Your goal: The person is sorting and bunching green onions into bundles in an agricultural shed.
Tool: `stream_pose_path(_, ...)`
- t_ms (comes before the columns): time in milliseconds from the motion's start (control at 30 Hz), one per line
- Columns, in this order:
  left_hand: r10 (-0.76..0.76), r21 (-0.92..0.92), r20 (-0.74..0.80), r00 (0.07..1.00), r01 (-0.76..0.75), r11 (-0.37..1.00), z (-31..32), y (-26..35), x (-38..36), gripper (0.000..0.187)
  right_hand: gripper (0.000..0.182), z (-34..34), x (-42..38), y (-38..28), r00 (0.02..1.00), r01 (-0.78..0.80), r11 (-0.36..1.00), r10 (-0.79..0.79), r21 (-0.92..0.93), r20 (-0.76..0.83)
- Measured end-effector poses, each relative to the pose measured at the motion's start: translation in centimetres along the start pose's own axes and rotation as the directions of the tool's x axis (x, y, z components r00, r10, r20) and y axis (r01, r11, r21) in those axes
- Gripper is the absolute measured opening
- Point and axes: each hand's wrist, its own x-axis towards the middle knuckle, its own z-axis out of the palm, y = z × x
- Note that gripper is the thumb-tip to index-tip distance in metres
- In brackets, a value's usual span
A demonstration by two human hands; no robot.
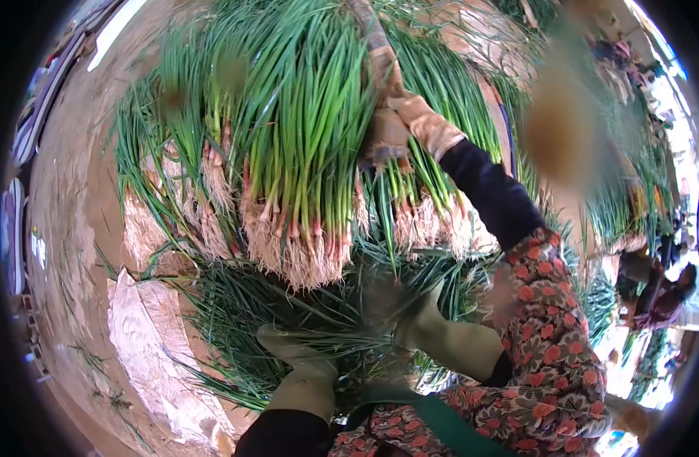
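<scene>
My right hand [418, 118], in a pale brown work glove, reaches out over a heap of green onions. Its fingers are closed around a long brown stick-like thing [378, 57] that runs up to the top edge. Just below the glove is a blurred grey-brown lump [387, 135]; whether it belongs to the stick cannot be made out. To the left of the hand stands a thick bunch of green onions [300, 152], its pale roots toward me. More green onions [433, 202] lie under and right of the hand. My left hand is out of sight.
My green boots [302, 377] rest among loose green leaves [243, 320]. A crumpled whitish sack [148, 343] lies at left on the brown ground [68, 251]. Other people [669, 293] and more onion heaps [612, 206] are at right. Blurred spots cover parts of the view.
</scene>
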Motion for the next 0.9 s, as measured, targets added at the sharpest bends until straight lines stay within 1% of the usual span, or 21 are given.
stream_pose_path(33, -0.005, 0.005, 0.002, 1.0, 0.005, 1.0, -0.6, 0.1, 0.1, 0.042, 0.035, 2.0, -2.7, -3.4, 0.996, -0.027, 0.998, 0.023, -0.049, -0.086)
stream_pose_path(67, 0.003, 0.018, 0.008, 1.0, -0.003, 1.0, -1.3, 0.8, 0.3, 0.042, 0.034, 0.8, -2.4, -2.8, 0.989, 0.031, 0.942, -0.077, -0.333, -0.126)
stream_pose_path(100, 0.013, 0.037, 0.016, 1.0, -0.014, 0.999, -1.8, 1.3, 0.3, 0.043, 0.031, 3.1, -6.0, -7.6, 0.986, -0.006, 0.997, -0.007, -0.079, -0.164)
stream_pose_path(133, 0.026, 0.055, 0.026, 0.999, -0.027, 0.998, -2.3, 1.7, 0.3, 0.043, 0.03, 1.4, -7.2, -9.4, 0.966, 0.065, 0.935, -0.147, -0.349, -0.213)
stream_pose_path(200, 0.065, 0.132, 0.072, 0.995, -0.074, 0.988, -3.4, 3.1, 0.1, 0.044, 0.027, 3.6, -15.0, -20.7, 0.953, -0.076, 0.995, 0.093, 0.07, -0.288)
stream_pose_path(300, 0.155, 0.337, 0.213, 0.965, -0.221, 0.915, -6.4, 7.7, -1.6, 0.045, 0.025, 2.3, -18.9, -24.7, 0.982, 0.043, 0.993, -0.021, 0.114, -0.186)
stream_pose_path(333, 0.186, 0.439, 0.297, 0.936, -0.307, 0.845, -8.0, 10.9, -2.8, 0.045, 0.024, 1.7, -20.1, -26.0, 0.986, 0.084, 0.988, -0.064, 0.129, -0.154)
stream_pose_path(400, 0.204, 0.616, 0.497, 0.844, -0.508, 0.602, -12.0, 20.0, -7.0, 0.046, 0.023, 1.1, -23.9, -27.2, 0.99, 0.108, 0.983, -0.092, 0.151, -0.108)
stream_pose_path(433, 0.231, 0.654, 0.569, 0.789, -0.605, 0.455, -13.7, 25.3, -9.5, 0.046, 0.023, 1.8, -24.5, -28.9, 0.983, 0.176, 0.984, -0.176, -0.001, -0.048)
stream_pose_path(467, 0.42, 0.58, 0.53, 0.736, -0.677, 0.454, -15.1, 30.4, -12.4, 0.046, 0.024, 2.8, -23.3, -30.3, 0.957, 0.289, 0.914, -0.285, -0.286, 0.055)
stream_pose_path(500, 0.613, 0.436, 0.447, 0.652, -0.757, 0.487, -15.8, 35.9, -15.0, 0.047, 0.024, 4.5, -20.6, -31.6, 0.844, 0.452, 0.258, -0.433, -0.854, 0.316)
stream_pose_path(533, 0.839, -0.012, 0.233, 0.492, -0.861, 0.508, -15.4, 39.2, -14.9, 0.06, 0.025, 6.3, -18.3, -31.1, 0.788, 0.446, -0.109, -0.423, -0.889, 0.447)
stream_pose_path(567, 0.722, -0.033, 0.381, 0.577, -0.772, 0.635, -13.8, 44.2, -18.6, 0.09, 0.026, 8.2, -15.9, -29.6, 0.749, 0.435, -0.292, -0.408, -0.852, 0.522)
stream_pose_path(600, 0.747, -0.151, 0.425, 0.511, -0.774, 0.615, -11.7, 47.1, -18.7, 0.102, 0.024, 9.7, -14.4, -26.7, 0.739, 0.497, -0.223, -0.398, -0.838, 0.544)
stream_pose_path(667, 0.821, -0.161, 0.303, 0.484, -0.823, 0.545, -7.3, 51.1, -17.0, 0.108, 0.022, 12.9, -11.6, -21.3, 0.717, 0.606, -0.079, -0.377, -0.791, 0.587)
stream_pose_path(700, 0.761, -0.25, 0.288, 0.581, -0.722, 0.645, -5.5, 52.7, -15.4, 0.091, 0.024, 16.5, -14.7, -21.9, 0.849, 0.487, 0.073, -0.271, -0.87, 0.453)
stream_pose_path(733, 0.717, -0.271, 0.294, 0.632, -0.665, 0.696, -5.1, 53.3, -12.2, 0.076, 0.027, 20.2, -18.1, -22.7, 0.942, 0.324, 0.188, -0.152, -0.927, 0.298)
stream_pose_path(767, 0.67, -0.292, 0.298, 0.68, -0.603, 0.742, -4.6, 54.0, -9.0, 0.063, 0.03, 21.9, -19.5, -23.5, 0.986, 0.157, 0.273, -0.095, -0.949, 0.136)
stream_pose_path(833, 0.7, -0.544, 0.08, 0.71, -0.557, 0.627, -3.4, 53.8, -9.2, 0.054, 0.039, 20.2, -21.0, -21.5, 0.922, 0.284, 0.246, -0.335, -0.927, 0.194)
stream_pose_path(867, 0.68, -0.652, -0.028, 0.732, -0.529, 0.543, -2.9, 53.5, -9.1, 0.05, 0.046, 18.1, -21.9, -18.9, 0.789, 0.465, 0.389, -0.589, -0.795, 0.174)
stream_pose_path(900, 0.643, -0.747, -0.134, 0.754, -0.503, 0.435, -2.7, 53.7, -8.8, 0.046, 0.051, 16.5, -24.6, -18.9, 0.757, 0.365, 0.408, -0.653, -0.837, 0.012)
